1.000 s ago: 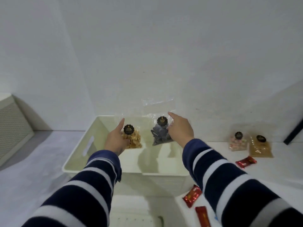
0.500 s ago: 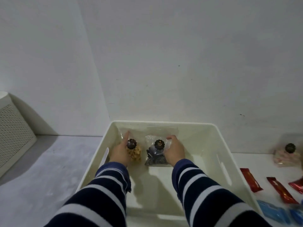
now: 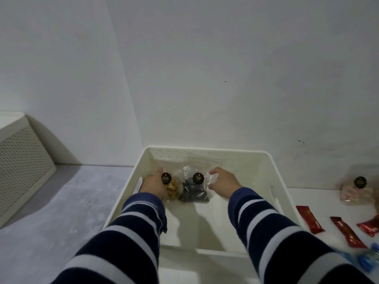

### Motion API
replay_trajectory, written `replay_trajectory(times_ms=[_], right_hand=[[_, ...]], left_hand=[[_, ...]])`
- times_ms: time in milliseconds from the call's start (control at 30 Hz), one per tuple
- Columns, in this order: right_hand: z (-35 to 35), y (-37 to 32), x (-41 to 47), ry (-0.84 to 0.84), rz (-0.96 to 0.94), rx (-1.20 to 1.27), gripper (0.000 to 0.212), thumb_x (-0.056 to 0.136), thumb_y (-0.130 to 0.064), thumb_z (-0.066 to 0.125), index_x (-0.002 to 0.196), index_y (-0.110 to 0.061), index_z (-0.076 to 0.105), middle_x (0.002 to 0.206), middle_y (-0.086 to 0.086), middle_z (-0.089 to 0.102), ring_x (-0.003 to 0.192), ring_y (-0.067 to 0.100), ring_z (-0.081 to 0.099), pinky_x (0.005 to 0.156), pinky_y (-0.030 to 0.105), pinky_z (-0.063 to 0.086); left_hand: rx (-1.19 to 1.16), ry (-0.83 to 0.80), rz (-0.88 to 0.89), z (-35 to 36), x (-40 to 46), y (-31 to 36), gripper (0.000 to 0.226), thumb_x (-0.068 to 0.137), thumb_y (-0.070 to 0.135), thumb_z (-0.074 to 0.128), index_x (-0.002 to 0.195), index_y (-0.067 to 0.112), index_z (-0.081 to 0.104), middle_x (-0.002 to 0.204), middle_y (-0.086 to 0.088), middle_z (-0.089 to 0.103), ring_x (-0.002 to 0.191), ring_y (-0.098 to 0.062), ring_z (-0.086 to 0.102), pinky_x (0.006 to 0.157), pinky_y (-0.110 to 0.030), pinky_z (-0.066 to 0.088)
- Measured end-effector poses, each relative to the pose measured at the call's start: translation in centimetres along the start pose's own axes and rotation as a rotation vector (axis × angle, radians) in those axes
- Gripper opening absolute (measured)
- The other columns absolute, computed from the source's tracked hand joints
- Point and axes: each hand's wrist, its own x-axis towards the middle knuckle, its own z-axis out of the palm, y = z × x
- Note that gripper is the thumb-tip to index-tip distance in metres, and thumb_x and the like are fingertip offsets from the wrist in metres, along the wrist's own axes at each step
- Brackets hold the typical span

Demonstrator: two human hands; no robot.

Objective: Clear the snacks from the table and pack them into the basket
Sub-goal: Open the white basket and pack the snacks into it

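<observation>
The white basket point(image 3: 207, 150) stands against the wall, left of the table. Inside it, at the back left, two clear snack bags with black round labels stand side by side. My left hand point(image 3: 153, 184) grips the bag of golden snacks point(image 3: 173, 188) from its left side. My right hand point(image 3: 224, 182) has curled fingers on the clear right edge of the bag of dark striped snacks point(image 3: 193, 190). Both bags rest on the basket floor, their tops leaning on the back wall.
On the white table point(image 3: 328, 198) to the right lie a pink snack bag point(image 3: 355, 191), three red bars point(image 3: 309, 218) point(image 3: 346, 232) point(image 3: 369, 226) and blue wrappers point(image 3: 369, 259). A perforated white cabinet point(image 3: 24, 160) stands far left on the grey floor point(image 3: 51, 212).
Both hands carried the two bags from above the basket down to its floor. My head moved closer, and my right hand's fingers have loosened on the dark bag.
</observation>
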Motion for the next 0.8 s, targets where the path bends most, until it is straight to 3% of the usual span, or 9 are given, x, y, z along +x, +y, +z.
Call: replay_trajectory(times_ms=[67,167,267,400,567,800], right_hand=[[-2.0,0.1,-1.9,-0.014,-0.034,-0.081,0.044,0.091,-0.013,0.059,0.133,-0.021,0.048,0.136,0.003,0.051,0.122,0.020,0.050,0.089,0.024,0.040],[-5.3,0.8,-5.3,0.005,-0.074,-0.195,0.039,0.092,-0.020,0.057,0.130,-0.022,0.050,0.136,0.002,0.051,0.123,0.020,0.050,0.097,0.029,0.043],[-8.8,2.1,-8.6,0.075,-0.120,-0.270,0.035,0.093,-0.021,0.056,0.127,-0.023,0.054,0.134,0.001,0.052,0.119,0.019,0.052,0.093,0.026,0.042],[-13.6,5.2,-12.1,0.174,-0.114,-0.291,0.031,0.093,-0.022,0.055,0.124,-0.024,0.057,0.130,0.000,0.053,0.114,0.019,0.054,0.091,0.025,0.040],[-19.7,12.1,-13.9,0.215,-0.027,-0.276,0.029,0.094,-0.022,0.053,0.123,-0.023,0.058,0.132,0.000,0.053,0.119,0.018,0.051,0.092,0.025,0.039],[-26.2,25.5,-12.9,0.204,0.122,-0.217,0.032,0.093,-0.020,0.051,0.124,-0.020,0.059,0.130,0.002,0.056,0.114,0.021,0.056,0.087,0.026,0.043]], left_hand=[[0.068,-0.007,0.073,-0.8,-1.5,1.5,0.052,0.084,0.006,0.056,0.132,0.022,0.049,0.130,-0.008,0.056,0.112,-0.026,0.056,0.097,-0.036,0.048],[0.098,-0.103,0.199,-1.4,-4.5,4.9,0.041,0.089,0.016,0.056,0.129,0.021,0.053,0.129,-0.003,0.058,0.113,-0.022,0.056,0.096,-0.030,0.046],[0.173,-0.159,0.390,-1.0,-7.3,9.4,0.029,0.092,0.020,0.055,0.121,0.021,0.058,0.124,0.000,0.060,0.099,-0.017,0.058,0.082,-0.024,0.046],[0.197,-0.128,0.574,0.9,-10.4,16.1,0.037,0.093,0.019,0.052,0.129,0.025,0.054,0.131,0.003,0.056,0.115,-0.015,0.054,0.096,-0.026,0.043],[0.143,-0.101,0.704,4.7,-13.3,25.1,0.038,0.095,0.021,0.049,0.132,0.024,0.051,0.135,0.001,0.053,0.121,-0.018,0.051,0.101,-0.029,0.041],[0.002,-0.242,0.647,15.9,-13.7,34.5,0.042,0.094,0.025,0.053,0.135,0.024,0.048,0.134,-0.005,0.054,0.119,-0.021,0.053,0.096,-0.029,0.041]])
